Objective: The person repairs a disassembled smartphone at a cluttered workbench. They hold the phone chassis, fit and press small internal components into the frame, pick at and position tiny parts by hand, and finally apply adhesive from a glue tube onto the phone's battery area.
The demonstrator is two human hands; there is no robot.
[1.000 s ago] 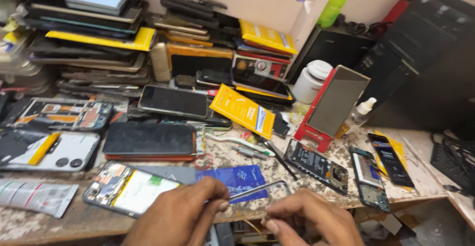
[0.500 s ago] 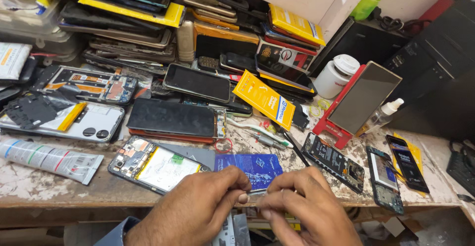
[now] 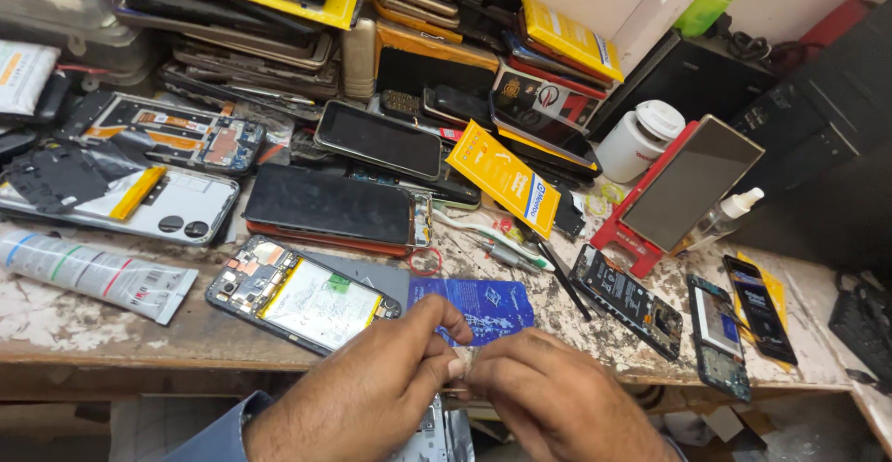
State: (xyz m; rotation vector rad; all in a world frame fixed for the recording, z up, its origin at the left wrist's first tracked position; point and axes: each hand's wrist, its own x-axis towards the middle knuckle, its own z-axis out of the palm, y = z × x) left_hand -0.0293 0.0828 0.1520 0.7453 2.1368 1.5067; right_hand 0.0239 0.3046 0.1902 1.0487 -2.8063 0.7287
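My left hand (image 3: pixel 372 397) and my right hand (image 3: pixel 557 406) meet fingertip to fingertip at the front edge of the worn workbench (image 3: pixel 111 332). Both pinch a small pale part (image 3: pixel 456 368) that is mostly hidden by the fingers. Just behind the fingers lies a blue sheet (image 3: pixel 488 304). An open phone with its battery showing (image 3: pixel 307 299) lies to the left of it. A grey metal piece (image 3: pixel 435 436) shows below the hands, under the bench edge.
A flat tube (image 3: pixel 93 271) lies at the left. A dark phone (image 3: pixel 330 206), a yellow packet (image 3: pixel 506 178), a white jar (image 3: pixel 641 141), a red stand with a screen (image 3: pixel 688 183) and bare phone boards (image 3: pixel 627 299) crowd the bench. Stacked phones (image 3: pixel 242 25) fill the back.
My hands have closed together at the bench edge. The thin metal strip held between them earlier is hidden now. The view has shifted closer and to the right.
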